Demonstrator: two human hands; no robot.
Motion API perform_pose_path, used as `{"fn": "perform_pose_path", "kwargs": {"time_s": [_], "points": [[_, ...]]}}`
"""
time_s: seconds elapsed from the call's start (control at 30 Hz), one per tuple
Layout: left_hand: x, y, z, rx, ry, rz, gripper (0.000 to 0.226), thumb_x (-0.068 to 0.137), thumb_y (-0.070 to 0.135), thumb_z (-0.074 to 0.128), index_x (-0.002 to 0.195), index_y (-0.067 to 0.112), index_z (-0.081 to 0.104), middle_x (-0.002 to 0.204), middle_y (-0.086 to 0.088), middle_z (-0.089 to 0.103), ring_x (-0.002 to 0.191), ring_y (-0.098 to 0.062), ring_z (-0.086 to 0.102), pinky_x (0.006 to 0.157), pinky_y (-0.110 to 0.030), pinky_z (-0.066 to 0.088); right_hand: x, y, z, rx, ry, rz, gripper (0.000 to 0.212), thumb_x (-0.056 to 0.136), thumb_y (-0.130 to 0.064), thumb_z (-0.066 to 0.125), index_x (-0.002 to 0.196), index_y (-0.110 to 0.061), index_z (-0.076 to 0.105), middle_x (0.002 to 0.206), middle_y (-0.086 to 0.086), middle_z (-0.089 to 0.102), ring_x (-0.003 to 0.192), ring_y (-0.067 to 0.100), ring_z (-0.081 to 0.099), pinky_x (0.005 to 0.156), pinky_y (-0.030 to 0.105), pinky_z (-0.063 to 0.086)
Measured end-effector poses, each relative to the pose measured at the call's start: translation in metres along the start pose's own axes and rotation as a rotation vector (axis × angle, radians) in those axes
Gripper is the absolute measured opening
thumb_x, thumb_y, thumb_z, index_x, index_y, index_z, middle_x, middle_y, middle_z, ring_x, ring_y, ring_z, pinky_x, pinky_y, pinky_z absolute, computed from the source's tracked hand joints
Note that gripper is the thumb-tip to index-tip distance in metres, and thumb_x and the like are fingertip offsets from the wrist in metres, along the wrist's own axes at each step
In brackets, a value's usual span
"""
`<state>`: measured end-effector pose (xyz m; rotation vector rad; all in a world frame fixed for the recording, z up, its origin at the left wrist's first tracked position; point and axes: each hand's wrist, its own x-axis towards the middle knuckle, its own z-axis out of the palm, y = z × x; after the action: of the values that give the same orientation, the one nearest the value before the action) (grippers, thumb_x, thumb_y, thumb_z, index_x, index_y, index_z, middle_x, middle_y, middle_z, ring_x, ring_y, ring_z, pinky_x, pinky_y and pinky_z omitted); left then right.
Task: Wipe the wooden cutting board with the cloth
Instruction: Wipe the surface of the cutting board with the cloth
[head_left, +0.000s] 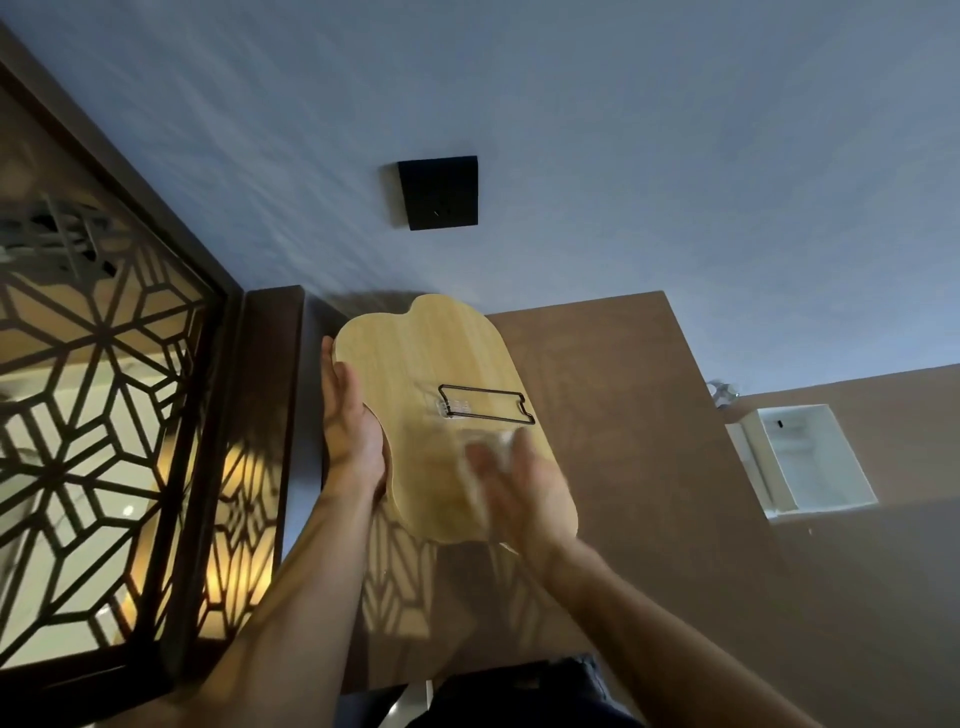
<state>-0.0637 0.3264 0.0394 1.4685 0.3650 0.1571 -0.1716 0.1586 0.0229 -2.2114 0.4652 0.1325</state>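
Note:
A light wooden cutting board (441, 358) with a wavy outline stands tilted in front of the wall, held up off the brown surface. My left hand (350, 431) grips its left edge, fingers along the rim. A black wire rectangle (485, 404) sits on the board's face. My right hand (524, 488) presses a pale cloth (480, 480) against the lower right of the board. The hand and cloth are motion-blurred, so the cloth's outline is unclear.
A dark wooden lattice screen (104, 426) with warm light behind it fills the left. A black square plate (439, 193) is on the blue-grey wall. A white open box niche (802, 457) sits in the brown panel (649, 441) at right.

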Motion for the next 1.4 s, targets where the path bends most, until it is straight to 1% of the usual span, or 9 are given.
{"fn": "perform_pose_path", "kwargs": {"time_s": [0.1,0.33,0.57,0.7,0.83,0.93,1.07,1.2,1.4], "points": [[0.004,-0.002,-0.003,0.000,-0.027,0.025,0.049,0.113,0.017,0.026,0.161,0.010,0.022,0.161,-0.003,0.033,0.145,-0.013,0.035,0.113,-0.016,0.036,-0.028,-0.035,0.028,-0.012,-0.081,-0.167,0.052,0.087,-0.085,0.030,0.086,-0.033,0.029,0.075,-0.010,0.054,0.061,0.019,0.053,0.052,0.034,0.038],[0.001,-0.001,-0.005,-0.116,-0.061,-0.083,0.052,0.110,0.037,0.032,0.161,0.030,0.022,0.163,-0.002,0.034,0.143,-0.018,0.039,0.116,-0.040,0.033,0.000,0.068,-0.003,-0.072,0.045,0.151,0.054,0.087,-0.080,0.038,0.085,-0.026,0.043,0.084,0.005,0.071,0.082,0.036,0.068,0.067,0.039,0.051],[0.003,-0.004,-0.001,-0.071,-0.064,-0.060,0.050,0.111,0.036,0.033,0.160,0.034,0.025,0.140,0.019,0.046,0.107,0.020,0.052,0.081,-0.007,0.047,0.031,0.089,-0.032,-0.263,0.109,0.220,0.042,0.094,-0.063,0.048,0.092,-0.021,0.042,0.090,0.003,0.070,0.072,0.024,0.064,0.069,0.044,0.057],[-0.001,0.000,0.002,-0.052,-0.028,-0.058,0.050,0.110,0.039,0.036,0.159,0.033,0.031,0.144,0.019,0.043,0.120,0.011,0.048,0.084,-0.003,0.043,0.019,0.000,-0.006,0.153,0.025,0.050,0.046,0.087,-0.076,0.054,0.090,-0.031,0.046,0.082,-0.007,0.068,0.065,0.005,0.065,0.054,0.026,0.054],[0.000,0.004,0.001,0.002,-0.052,-0.036,0.049,0.111,0.035,0.033,0.159,0.025,0.029,0.140,0.024,0.043,0.114,0.023,0.050,0.080,0.008,0.039,-0.002,-0.040,0.029,0.104,-0.136,-0.131,0.047,0.080,-0.087,0.043,0.091,-0.041,0.043,0.081,-0.011,0.067,0.073,0.004,0.065,0.063,0.026,0.052],[-0.002,0.004,0.002,-0.050,-0.034,-0.060,0.049,0.111,0.034,0.035,0.159,0.028,0.029,0.130,0.032,0.045,0.099,0.033,0.052,0.073,0.006,0.043,0.011,-0.009,0.027,0.093,-0.089,-0.028,0.054,0.080,-0.086,0.041,0.085,-0.032,0.044,0.072,-0.006,0.066,0.064,0.004,0.063,0.056,0.022,0.051],[-0.006,0.004,-0.001,-0.068,-0.036,-0.111,0.051,0.110,0.039,0.033,0.160,0.036,0.027,0.144,0.021,0.040,0.122,0.010,0.047,0.082,-0.003,0.039,0.039,0.054,0.004,0.014,0.026,0.171,0.063,0.081,-0.084,0.043,0.091,-0.022,0.051,0.088,0.002,0.069,0.075,0.021,0.064,0.073,0.038,0.055],[-0.006,0.005,0.004,-0.035,-0.042,-0.075,0.051,0.111,0.034,0.030,0.161,0.028,0.025,0.146,0.017,0.040,0.112,0.021,0.051,0.073,0.007,0.042,0.058,0.079,-0.024,-0.183,0.043,0.323,0.051,0.091,-0.066,0.051,0.105,-0.017,0.050,0.098,0.014,0.070,0.076,0.030,0.060,0.075,0.044,0.056],[-0.005,0.006,0.006,0.158,-0.023,0.009,0.050,0.112,0.030,0.026,0.162,0.026,0.024,0.158,0.011,0.032,0.137,-0.005,0.038,0.083,0.014,0.029,0.033,-0.005,-0.012,0.080,0.001,0.023,0.043,0.085,-0.071,0.059,0.088,-0.029,0.053,0.072,-0.008,0.069,0.065,0.007,0.066,0.059,0.029,0.054]]}}
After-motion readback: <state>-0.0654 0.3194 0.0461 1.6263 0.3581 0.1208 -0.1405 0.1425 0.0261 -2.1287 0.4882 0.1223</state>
